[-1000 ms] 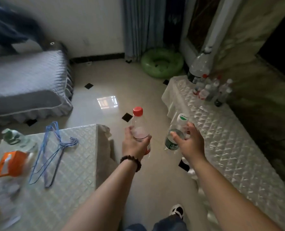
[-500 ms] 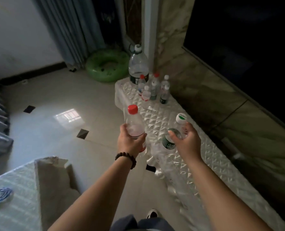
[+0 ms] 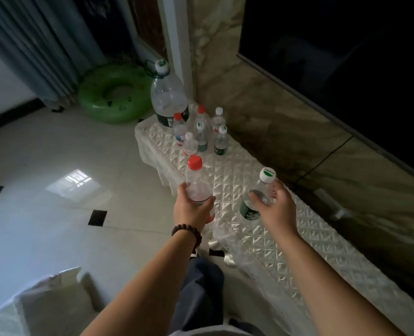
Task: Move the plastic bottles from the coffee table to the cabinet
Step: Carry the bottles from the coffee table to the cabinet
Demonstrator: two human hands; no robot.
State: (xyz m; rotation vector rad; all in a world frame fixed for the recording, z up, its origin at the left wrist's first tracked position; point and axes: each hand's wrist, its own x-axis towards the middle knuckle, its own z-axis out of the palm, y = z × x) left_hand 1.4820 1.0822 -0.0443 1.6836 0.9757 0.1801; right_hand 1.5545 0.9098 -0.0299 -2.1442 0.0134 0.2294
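Carried nearer the cabinet [image 3: 261,190] and its far bottle cluster [image 3: 201,134]: left hand [image 3: 191,209] gripping red-capped bottle [image 3: 198,187], right hand [image 3: 273,209] gripping green-labelled bottle [image 3: 256,197], both mid-body, seemingly light, thin-walled, crushable.

The white cap [image 3: 267,175] of the green-labelled bottle [image 3: 258,196] carries green lettering, too blurred to read. Labels on the other bottles [image 3: 201,134] are illegible.
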